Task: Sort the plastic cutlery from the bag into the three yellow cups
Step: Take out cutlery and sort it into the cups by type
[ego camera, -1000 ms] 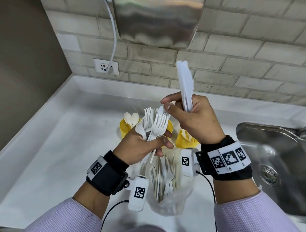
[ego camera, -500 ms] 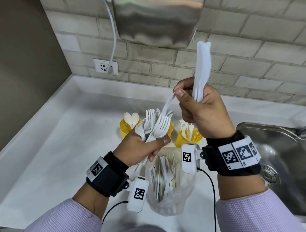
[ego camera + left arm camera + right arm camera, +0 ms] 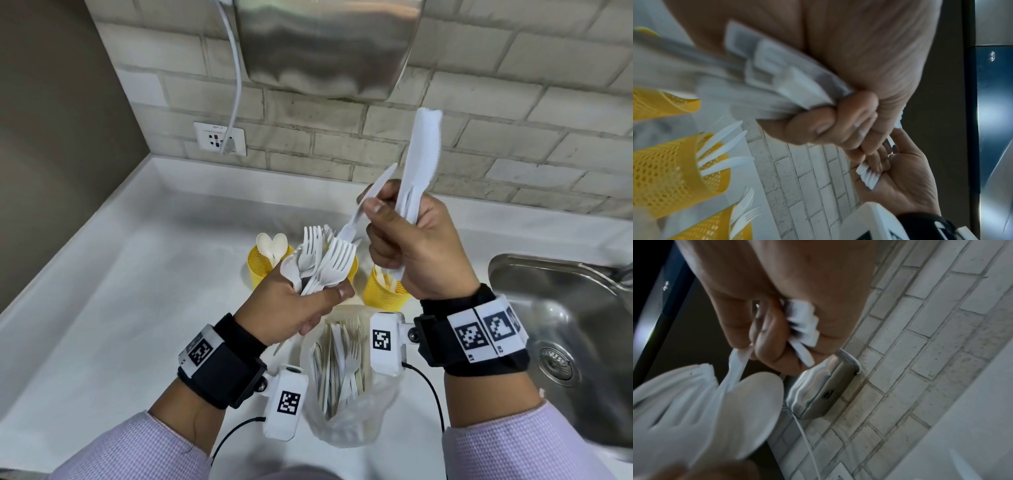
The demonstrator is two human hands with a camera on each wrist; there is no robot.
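Observation:
My left hand (image 3: 308, 301) grips a bundle of white forks and a spoon (image 3: 325, 263) by the handles (image 3: 787, 84), above the cups. My right hand (image 3: 380, 212) holds an upright stack of knives (image 3: 419, 161) in its palm, and thumb and forefinger pinch one more knife (image 3: 371, 200) whose lower end still touches the bundle. Three yellow mesh cups stand behind: the left cup (image 3: 260, 274) holds spoons, the middle cup (image 3: 353, 270) is mostly hidden, the right cup (image 3: 380, 294) holds cutlery. The clear bag (image 3: 346, 404) lies below my hands with more cutlery.
A steel sink (image 3: 565, 308) is sunk into the white counter (image 3: 120, 291) at the right. On the brick wall hang a metal dispenser (image 3: 325, 44) and a socket (image 3: 219, 138) with a white cable (image 3: 236, 85).
My right hand rose and moved right with its stack of knives, drawing one knife up out of the left bundle. The left hand has barely moved.

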